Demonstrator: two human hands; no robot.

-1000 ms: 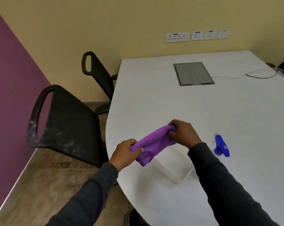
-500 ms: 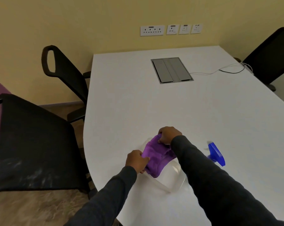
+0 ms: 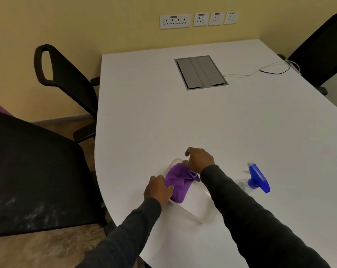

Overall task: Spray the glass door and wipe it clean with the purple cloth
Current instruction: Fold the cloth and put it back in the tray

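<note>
The purple cloth [image 3: 177, 183] lies bunched on a clear shallow plastic tray [image 3: 194, 216] near the front left edge of the white table [image 3: 163, 113]. My left hand [image 3: 158, 189] grips the cloth's near left end. My right hand [image 3: 199, 160] arches over the cloth's far end with its fingers loose and apart. A spray bottle with a blue head [image 3: 257, 177] lies on its side on the table, right of my right forearm. No glass door is in view.
Two black chairs stand left of the table, one close [image 3: 28, 171] and one farther back [image 3: 67, 78]. A third chair [image 3: 322, 51] is at the far right. A grey cable hatch [image 3: 200, 72] and a thin cable [image 3: 260, 71] sit at the back of the table.
Both hands brought the cloth down from above the table onto the clear tray. My right hand loosened from the cloth's far end. The view swung right.
</note>
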